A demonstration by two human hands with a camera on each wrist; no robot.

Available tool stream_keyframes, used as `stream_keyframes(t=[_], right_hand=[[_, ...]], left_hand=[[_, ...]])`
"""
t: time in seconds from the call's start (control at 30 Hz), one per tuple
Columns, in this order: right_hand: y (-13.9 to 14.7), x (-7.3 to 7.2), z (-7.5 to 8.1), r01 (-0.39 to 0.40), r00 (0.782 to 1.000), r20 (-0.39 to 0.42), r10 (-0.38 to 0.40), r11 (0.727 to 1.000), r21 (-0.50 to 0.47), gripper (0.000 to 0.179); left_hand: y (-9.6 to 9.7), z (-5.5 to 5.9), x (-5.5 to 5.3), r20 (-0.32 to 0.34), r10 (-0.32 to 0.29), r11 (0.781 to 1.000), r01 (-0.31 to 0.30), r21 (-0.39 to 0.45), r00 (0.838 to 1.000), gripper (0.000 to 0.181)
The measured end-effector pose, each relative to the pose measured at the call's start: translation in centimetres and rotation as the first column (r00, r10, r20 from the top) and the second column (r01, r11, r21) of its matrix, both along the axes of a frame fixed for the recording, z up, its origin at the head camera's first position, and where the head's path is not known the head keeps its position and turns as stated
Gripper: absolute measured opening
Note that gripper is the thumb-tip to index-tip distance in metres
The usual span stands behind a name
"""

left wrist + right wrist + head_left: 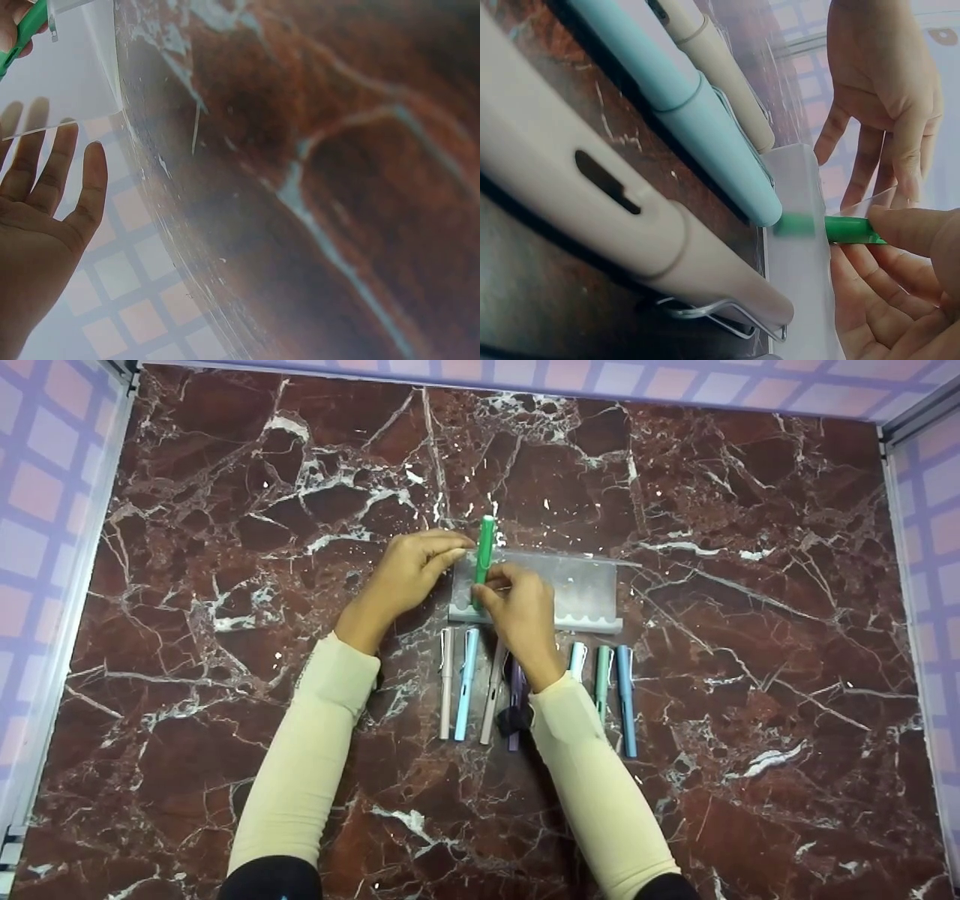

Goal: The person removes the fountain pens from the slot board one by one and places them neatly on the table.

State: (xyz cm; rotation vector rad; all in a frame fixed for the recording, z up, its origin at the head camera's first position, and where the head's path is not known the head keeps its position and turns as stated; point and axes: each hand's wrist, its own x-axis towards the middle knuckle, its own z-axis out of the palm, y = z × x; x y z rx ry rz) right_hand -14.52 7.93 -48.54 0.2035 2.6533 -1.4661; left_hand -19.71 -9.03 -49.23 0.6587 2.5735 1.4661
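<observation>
A clear acrylic pen stand (577,585) with a scalloped front ledge stands mid-table. My right hand (521,604) pinches a bright green fountain pen (486,540) between thumb and fingers. The pen is upright near the stand's left end, and in the right wrist view its lower part shows through the frosted ledge (799,180). My left hand (412,566) holds the panel's upper left edge, thumb on one side and fingers on the other. In the left wrist view those fingers (90,187) are nearly straight, some seen through the panel.
In front of the stand lies a row of capped pens: beige (446,690), light blue (466,690), taupe (491,697), purple (514,739), pale aqua (577,656), muted green (603,675) and blue (626,705). My right forearm passes over part of the row. Checked walls (67,450) border the table.
</observation>
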Motion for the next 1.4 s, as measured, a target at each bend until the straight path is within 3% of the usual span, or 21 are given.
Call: stream_keyframes(t=[0.3, 0.53, 0.83, 1.23, 1.4], right_hand=[[0.1, 0.1, 0.4, 0.0, 1.0, 0.011, 0.0, 1.0, -0.024, 0.017], [0.5, 0.1, 1.0, 0.015, 0.997, -0.081, -0.017, 0.999, -0.033, 0.018], [2.1, 0.9, 2.6, 0.025, 0.984, -0.174, -0.045, 0.993, -0.118, 0.021], [6.6, 3.3, 4.0, 0.105, 0.946, -0.303, -0.117, 0.993, -0.056, 0.022], [9.0, 4.9, 3.8, 0.137, 0.944, -0.298, -0.142, 0.99, -0.04, 0.021]], left_hand=[[-0.1, -0.1, 0.0, 0.003, 0.004, 1.0, -0.004, -0.002, 1.0, 0.022], [-0.1, -0.1, -0.1, -0.004, 0.001, 1.0, -0.002, -0.027, 1.0, 0.023], [0.0, 0.1, 0.0, -0.001, 0.01, 1.0, -0.01, -0.023, 1.0, 0.023], [0.0, -0.1, -0.1, 0.002, -0.001, 1.0, 0.001, -0.021, 1.0, 0.024], [0.0, 0.0, -0.1, 0.012, -0.006, 0.999, 0.006, -0.032, 1.0, 0.025]])
